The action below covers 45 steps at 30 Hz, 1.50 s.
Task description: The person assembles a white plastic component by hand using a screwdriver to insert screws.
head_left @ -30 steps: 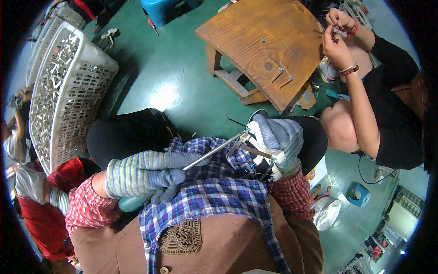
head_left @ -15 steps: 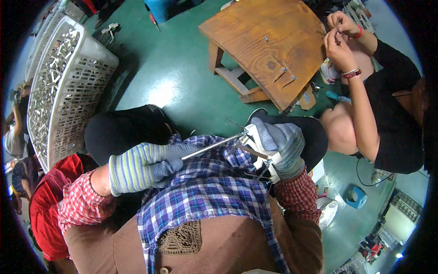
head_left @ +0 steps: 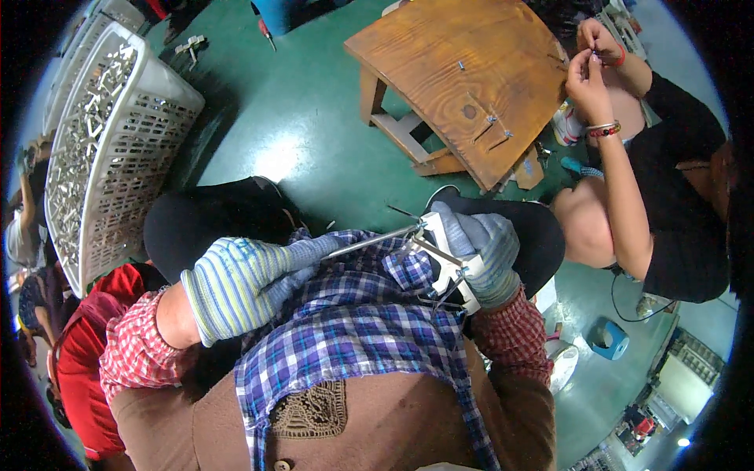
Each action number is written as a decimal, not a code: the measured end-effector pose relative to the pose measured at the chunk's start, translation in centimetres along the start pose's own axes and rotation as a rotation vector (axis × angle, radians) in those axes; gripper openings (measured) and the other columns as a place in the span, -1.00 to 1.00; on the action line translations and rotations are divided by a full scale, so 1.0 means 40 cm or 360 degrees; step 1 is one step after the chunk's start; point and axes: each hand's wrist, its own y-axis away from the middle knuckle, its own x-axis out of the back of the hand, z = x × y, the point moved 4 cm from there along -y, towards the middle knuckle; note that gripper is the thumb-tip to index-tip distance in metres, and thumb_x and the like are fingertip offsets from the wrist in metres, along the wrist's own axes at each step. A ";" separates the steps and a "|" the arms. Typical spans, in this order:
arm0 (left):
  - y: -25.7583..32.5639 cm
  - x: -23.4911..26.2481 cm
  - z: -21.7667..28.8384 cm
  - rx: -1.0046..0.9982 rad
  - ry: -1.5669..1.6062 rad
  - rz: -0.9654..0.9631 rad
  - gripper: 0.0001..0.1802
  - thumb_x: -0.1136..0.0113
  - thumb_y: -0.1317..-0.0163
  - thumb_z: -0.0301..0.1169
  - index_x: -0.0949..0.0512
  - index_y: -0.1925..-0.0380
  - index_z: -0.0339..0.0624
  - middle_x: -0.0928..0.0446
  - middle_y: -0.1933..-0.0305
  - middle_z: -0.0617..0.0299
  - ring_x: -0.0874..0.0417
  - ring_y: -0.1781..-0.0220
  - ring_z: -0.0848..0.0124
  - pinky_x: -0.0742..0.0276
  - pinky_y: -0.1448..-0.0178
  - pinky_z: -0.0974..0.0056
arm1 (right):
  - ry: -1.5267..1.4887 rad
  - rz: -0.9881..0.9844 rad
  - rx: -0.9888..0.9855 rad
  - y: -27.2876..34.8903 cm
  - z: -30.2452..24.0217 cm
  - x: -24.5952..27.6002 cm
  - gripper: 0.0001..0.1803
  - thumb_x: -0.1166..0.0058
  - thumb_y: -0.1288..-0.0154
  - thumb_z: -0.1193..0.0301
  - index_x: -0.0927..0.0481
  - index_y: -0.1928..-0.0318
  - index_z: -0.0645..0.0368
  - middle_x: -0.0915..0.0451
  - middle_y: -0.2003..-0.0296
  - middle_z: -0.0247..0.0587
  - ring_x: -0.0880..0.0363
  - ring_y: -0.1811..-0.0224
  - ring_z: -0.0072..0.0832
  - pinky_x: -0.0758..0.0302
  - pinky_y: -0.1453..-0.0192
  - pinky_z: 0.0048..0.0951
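My left hand [head_left: 243, 284], in a striped grey work glove, is closed around a screwdriver whose slim metal shaft [head_left: 369, 244] points to the right; the handle is hidden in the glove. Its tip meets the upper end of a white bracket [head_left: 447, 255], near a small screw. My right hand [head_left: 487, 255], gloved too, grips that bracket from its right side above my lap. Thin dark metal rods and screws stick out of the bracket. Beneath both hands lies a blue checked apron [head_left: 345, 337].
A white basket [head_left: 145, 149] full of small white and metal parts stands at left. Ahead is a low wooden table [head_left: 424, 59] with several screws on it. At right a co-worker's hands [head_left: 593, 67] handle a small part. A red screwdriver [head_left: 267, 35] lies on the green floor.
My left hand has turned and shifted slightly, covering more of the shaft. The bracket stays nearly in place in my right hand. The co-worker's hands have moved slightly right.
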 end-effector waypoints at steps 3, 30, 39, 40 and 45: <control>-0.002 0.009 0.026 0.0014 -0.0280 -0.0024 -0.47 -0.02 -0.19 -0.52 -0.45 -0.22 -0.13 -0.60 0.36 -0.14 -0.65 0.38 -0.01 -0.58 0.24 0.13 | 0.0020 -0.0037 -0.0050 -0.014 -0.005 0.013 -0.41 -0.17 -0.03 0.15 -0.55 -0.08 0.17 -0.44 0.54 -0.48 -0.35 0.58 -0.58 -0.26 0.52 -0.45; 0.001 -0.040 -0.069 0.0715 0.1512 -0.0750 -0.49 0.06 -0.32 -0.55 -0.42 -0.28 0.02 -0.50 0.48 0.38 -0.49 0.55 0.60 -0.47 0.48 0.45 | 0.0051 -0.0195 0.0032 -0.007 -0.015 0.001 -0.54 -0.11 0.00 0.28 -0.65 0.03 0.13 -0.38 0.58 -0.53 -0.36 0.57 -0.60 -0.32 0.50 -0.47; -0.061 -0.034 -0.063 0.0393 0.0797 -0.0437 -0.60 -0.02 -0.36 -0.47 -0.45 -0.20 -0.21 -0.60 -0.07 -0.03 -0.63 -0.07 0.24 -0.51 -0.16 0.25 | -0.0369 -0.0321 -0.0543 0.045 0.022 -0.048 -0.48 -0.46 0.13 0.05 -0.60 0.25 0.11 -0.53 0.47 -0.32 -0.52 0.45 -0.33 -0.41 0.41 -0.29; -0.067 -0.030 -0.062 0.0391 0.0758 -0.0421 -0.61 -0.04 -0.36 -0.46 -0.47 -0.18 -0.22 -0.61 -0.04 -0.02 -0.64 -0.04 0.23 -0.53 -0.13 0.25 | -0.0361 -0.0325 -0.0547 0.076 0.028 -0.065 -0.48 -0.46 0.13 0.05 -0.60 0.25 0.11 -0.53 0.47 -0.32 -0.52 0.45 -0.33 -0.41 0.41 -0.29; -0.075 -0.062 -0.109 -0.0123 0.0501 -0.0228 -0.58 0.02 -0.36 -0.49 -0.46 -0.22 -0.10 -0.58 0.51 0.15 -0.55 0.55 0.47 -0.49 0.41 0.31 | -0.0141 -0.0158 -0.0307 0.089 0.024 -0.065 -0.31 -0.46 0.18 -0.06 -0.52 0.16 0.16 -0.52 0.37 -0.22 -0.50 0.39 -0.23 -0.40 0.33 -0.20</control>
